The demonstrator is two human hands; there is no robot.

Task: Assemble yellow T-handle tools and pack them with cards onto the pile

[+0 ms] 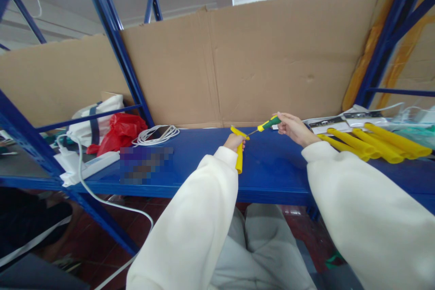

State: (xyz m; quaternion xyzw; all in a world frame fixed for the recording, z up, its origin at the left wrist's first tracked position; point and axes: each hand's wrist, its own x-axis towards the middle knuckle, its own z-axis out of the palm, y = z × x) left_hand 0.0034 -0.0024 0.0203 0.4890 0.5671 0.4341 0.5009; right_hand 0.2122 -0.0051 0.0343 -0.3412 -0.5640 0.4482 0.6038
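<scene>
Nearest: my grey trousers (261,244) below the shelf edge, white sleeves (193,222) reaching forward. Left hand (234,142): fingers closed around a yellow piece (239,161), held above the near part of the blue shelf (204,156); its lower end hangs below my grip, its upper end shows above. Right hand (292,128): fingers pinching the green end of a green-and-yellow screwdriver (271,122). Shaft slants down leftward to the yellow piece, beside my left fingers; tip contact too small to tell.

Right of my right hand: a group of yellow tubes (377,144) lying side by side. Left side: white power strip (98,165); beyond it, red bag (121,132) and coiled white cable (154,136). Farther: cardboard panel (272,63) standing along the back, between blue uprights (113,31).
</scene>
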